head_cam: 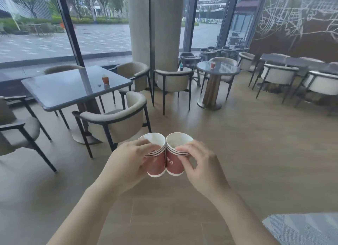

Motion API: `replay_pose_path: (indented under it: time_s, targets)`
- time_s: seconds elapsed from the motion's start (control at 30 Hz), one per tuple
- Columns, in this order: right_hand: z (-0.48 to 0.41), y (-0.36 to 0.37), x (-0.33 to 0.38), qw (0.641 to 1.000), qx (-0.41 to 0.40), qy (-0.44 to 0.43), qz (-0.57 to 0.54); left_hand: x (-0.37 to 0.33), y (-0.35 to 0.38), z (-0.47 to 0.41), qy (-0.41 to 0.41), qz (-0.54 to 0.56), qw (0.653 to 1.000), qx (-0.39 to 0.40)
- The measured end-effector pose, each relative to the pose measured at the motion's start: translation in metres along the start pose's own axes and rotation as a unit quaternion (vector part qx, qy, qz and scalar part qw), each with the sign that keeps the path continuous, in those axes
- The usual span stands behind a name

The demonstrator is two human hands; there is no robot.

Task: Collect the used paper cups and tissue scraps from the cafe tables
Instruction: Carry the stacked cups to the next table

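Left hand [126, 164] grips empty left cup stack [155, 165], right hand [203, 166] empty right cup stack [174, 165].

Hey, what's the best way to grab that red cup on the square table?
Wrap fingers round the red paper cup's side wall, under the rim, coming in level from the square table's right edge. It stands upright near that edge, and white tissue seems to fill its mouth.

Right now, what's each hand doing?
Left hand: fingers curled round the left cup stack.
Right hand: fingers pinching the right cup stack near its rim.
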State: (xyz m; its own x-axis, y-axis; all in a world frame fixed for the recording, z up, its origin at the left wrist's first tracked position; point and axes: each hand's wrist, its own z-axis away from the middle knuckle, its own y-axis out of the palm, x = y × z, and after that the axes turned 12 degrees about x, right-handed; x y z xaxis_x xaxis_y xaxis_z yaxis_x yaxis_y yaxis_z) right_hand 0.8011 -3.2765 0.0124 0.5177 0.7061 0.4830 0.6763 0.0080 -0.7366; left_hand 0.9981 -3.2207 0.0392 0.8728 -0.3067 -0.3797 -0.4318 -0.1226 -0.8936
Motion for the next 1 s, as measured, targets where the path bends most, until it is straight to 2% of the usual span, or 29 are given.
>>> replay_pose_path:
  time_s: [0.43,0.67,1.0]
  targets:
    - [-0.237,0.06,-0.195,0.999,0.035,-0.005,0.015,0.163,0.039,-0.256,-0.022,0.023,0.999,-0.027]
    - [-0.344,0.061,-0.289,0.999,0.011,0.027,0.013,0.217,0.044,-0.404,-0.001,0.029,1.0,0.004]
    - [-0.475,0.089,-0.44,0.999,0.027,0.04,-0.013,0.293,0.088,-0.578,-0.034,0.005,0.999,0.027]
